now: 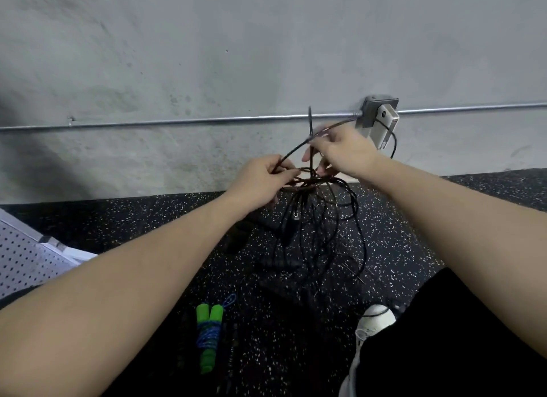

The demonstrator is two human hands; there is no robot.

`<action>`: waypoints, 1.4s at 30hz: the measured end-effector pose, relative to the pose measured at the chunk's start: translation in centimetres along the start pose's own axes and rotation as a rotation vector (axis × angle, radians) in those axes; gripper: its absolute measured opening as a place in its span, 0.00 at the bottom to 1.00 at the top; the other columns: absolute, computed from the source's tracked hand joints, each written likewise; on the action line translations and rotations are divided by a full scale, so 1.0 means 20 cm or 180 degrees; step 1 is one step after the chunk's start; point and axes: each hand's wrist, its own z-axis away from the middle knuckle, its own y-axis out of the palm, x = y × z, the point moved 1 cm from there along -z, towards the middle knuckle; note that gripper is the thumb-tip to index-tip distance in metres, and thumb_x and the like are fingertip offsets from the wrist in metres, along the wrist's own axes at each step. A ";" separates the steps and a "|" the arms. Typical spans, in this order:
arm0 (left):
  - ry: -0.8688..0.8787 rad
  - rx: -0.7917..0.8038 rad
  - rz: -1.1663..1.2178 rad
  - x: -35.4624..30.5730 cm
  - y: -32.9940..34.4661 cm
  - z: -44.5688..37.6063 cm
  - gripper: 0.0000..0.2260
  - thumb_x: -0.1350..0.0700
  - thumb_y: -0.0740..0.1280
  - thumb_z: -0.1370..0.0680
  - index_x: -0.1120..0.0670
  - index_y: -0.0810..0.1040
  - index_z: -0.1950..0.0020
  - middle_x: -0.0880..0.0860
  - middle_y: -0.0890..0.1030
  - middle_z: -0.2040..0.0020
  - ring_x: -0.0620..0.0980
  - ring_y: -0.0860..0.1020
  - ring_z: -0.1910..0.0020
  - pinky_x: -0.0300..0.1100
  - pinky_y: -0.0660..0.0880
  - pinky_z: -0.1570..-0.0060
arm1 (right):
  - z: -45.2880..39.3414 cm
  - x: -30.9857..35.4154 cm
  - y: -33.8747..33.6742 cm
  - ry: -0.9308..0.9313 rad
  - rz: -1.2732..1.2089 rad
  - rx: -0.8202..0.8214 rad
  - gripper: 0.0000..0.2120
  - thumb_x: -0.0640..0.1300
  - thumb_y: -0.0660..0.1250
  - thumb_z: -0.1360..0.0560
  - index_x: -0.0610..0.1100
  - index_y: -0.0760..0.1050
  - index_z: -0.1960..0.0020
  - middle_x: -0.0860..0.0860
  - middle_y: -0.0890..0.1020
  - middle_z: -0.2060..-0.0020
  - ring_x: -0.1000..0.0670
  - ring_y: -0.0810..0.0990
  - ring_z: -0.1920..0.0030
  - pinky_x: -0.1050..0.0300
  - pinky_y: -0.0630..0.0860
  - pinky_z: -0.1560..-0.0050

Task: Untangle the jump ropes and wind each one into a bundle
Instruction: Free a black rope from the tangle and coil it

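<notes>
Two hands up at centre frame, both working one knot of black jump ropes (310, 183) held in the air above the speckled rubber floor (399, 234). Left hand (260, 180) has fingers curled round a gathered clump of strands. Right hand (340, 151) pinches a single strand between thumb and fingertips, lifted up toward the wall; its other fingers are loosely spread. Loose loops hang down from the knot, well below both hands, with one small metal end fitting showing among them.

Judged step: freeing one strand from the tangle. To do it well, keep the left hand's hold slack enough for cord to slide, follow the pinched strand back to where it crosses the others, and feed it out through the loop, not haul on it; pulling hard would likely tighten the knot.

Count: one finished bundle, a blue rope wound round green foam handles (208, 334), lying on the floor at lower centre. Black ropes in the tangle: number cannot be told. One white shoe (373, 322) lower right. One wall outlet box (379, 112) on conduit, upper right.
</notes>
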 end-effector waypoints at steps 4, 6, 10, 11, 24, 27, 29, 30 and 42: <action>0.0059 0.0015 0.0174 -0.04 0.00 0.02 0.04 0.54 0.73 0.21 0.53 0.84 0.51 0.55 0.84 0.60 0.44 0.73 0.77 0.36 0.70 0.74 | -0.01 -0.01 0.03 0.0226 0.0403 0.0404 0.05 0.45 0.61 0.17 0.46 0.74 0.48 0.51 0.85 0.64 0.52 0.81 0.71 0.60 0.76 0.72; -0.0099 0.0031 0.0305 -0.05 0.00 0.03 0.07 0.51 0.73 0.21 0.54 0.84 0.50 0.53 0.81 0.66 0.43 0.71 0.79 0.35 0.69 0.76 | -0.01 0.01 0.04 0.0089 0.0452 0.0274 0.05 0.45 0.61 0.16 0.45 0.73 0.48 0.51 0.84 0.63 0.50 0.82 0.68 0.61 0.76 0.70; -0.0535 0.0304 -0.0077 -0.03 -0.01 0.02 0.09 0.47 0.69 0.19 0.52 0.83 0.48 0.43 0.77 0.76 0.43 0.71 0.82 0.34 0.70 0.77 | -0.01 0.06 -0.01 0.0006 0.0135 -0.0021 0.07 0.42 0.59 0.16 0.42 0.74 0.49 0.48 0.86 0.60 0.45 0.84 0.62 0.52 0.79 0.60; -0.0562 0.0299 -0.0084 -0.01 -0.02 0.02 0.09 0.48 0.69 0.18 0.53 0.82 0.47 0.44 0.78 0.75 0.43 0.71 0.81 0.35 0.69 0.77 | -0.02 0.05 -0.03 -0.0042 0.0090 -0.0135 0.07 0.41 0.59 0.17 0.42 0.74 0.50 0.48 0.86 0.60 0.43 0.85 0.61 0.48 0.79 0.58; -0.0372 -0.0506 0.1153 -0.04 -0.06 0.00 0.07 0.49 0.69 0.19 0.50 0.84 0.47 0.44 0.85 0.63 0.46 0.73 0.78 0.39 0.72 0.72 | 0.03 0.01 -0.08 -0.0027 -0.0398 0.0275 0.05 0.42 0.62 0.17 0.43 0.75 0.49 0.50 0.83 0.67 0.50 0.74 0.75 0.60 0.73 0.73; -0.0478 -0.0811 0.1450 -0.05 -0.08 -0.03 0.06 0.52 0.71 0.20 0.52 0.84 0.47 0.49 0.83 0.58 0.45 0.73 0.77 0.38 0.72 0.73 | 0.01 0.01 -0.07 0.0005 -0.0224 0.0355 0.08 0.44 0.61 0.16 0.46 0.76 0.51 0.51 0.83 0.69 0.46 0.76 0.71 0.53 0.73 0.65; -0.0616 -0.0889 0.1729 -0.03 -0.09 -0.05 0.05 0.53 0.70 0.20 0.53 0.83 0.53 0.49 0.81 0.58 0.46 0.72 0.76 0.39 0.71 0.73 | 0.02 0.00 -0.07 0.0124 0.0107 0.0531 0.07 0.45 0.61 0.16 0.46 0.77 0.49 0.50 0.85 0.66 0.45 0.77 0.71 0.54 0.73 0.67; -0.0689 -0.0907 0.1883 -0.02 -0.10 -0.05 0.06 0.54 0.69 0.20 0.53 0.82 0.55 0.49 0.78 0.61 0.47 0.72 0.75 0.39 0.70 0.73 | 0.02 -0.01 -0.07 0.0191 0.0306 0.0683 0.08 0.44 0.60 0.16 0.46 0.77 0.48 0.48 0.86 0.63 0.45 0.79 0.70 0.55 0.74 0.69; -0.1225 -0.1572 0.2138 0.15 -0.30 -0.12 0.08 0.52 0.59 0.16 0.50 0.74 0.52 0.52 0.74 0.62 0.48 0.70 0.71 0.40 0.73 0.71 | 0.03 -0.07 -0.17 -0.0063 0.0803 0.0773 0.07 0.53 0.69 0.21 0.52 0.83 0.53 0.58 0.81 0.66 0.62 0.75 0.69 0.69 0.70 0.64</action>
